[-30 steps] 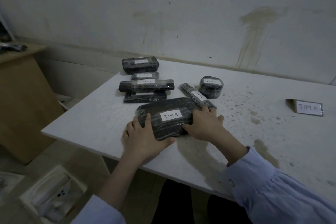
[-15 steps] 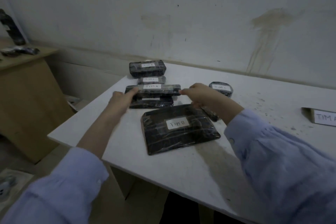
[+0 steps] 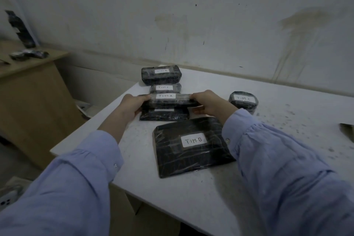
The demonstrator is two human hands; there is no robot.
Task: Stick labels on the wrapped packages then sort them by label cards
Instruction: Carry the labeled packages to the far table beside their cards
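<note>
Stained, grey-white wall backs a white table whose right side is speckled with dark marks; a wooden desk stands to the left with some dark items on top, too dim to name. Both arms reach forward in light blue sleeves. The left hand and the right hand hold the long pack, one at each end, with the fingers curled round its black wrapping, and its white label reads "TIM A". This pack sits level across the far left part of the table, over the back edge of a flat pack whose label is mostly hidden; whether the two touch cannot be told. Just behind the long pack lies a small pack marked "TIM C", and behind that, near the table's far edge, a rear pack whose label seems to read "TIM B". A round pack stands just beyond the right wrist, with blurred writing on its label. Nearest the person, between the forearms, a big pack lies flat with a "TIM B" label facing up, its right edge under the right sleeve. At the frame's right edge part of a card shows, its text out of sight.
</note>
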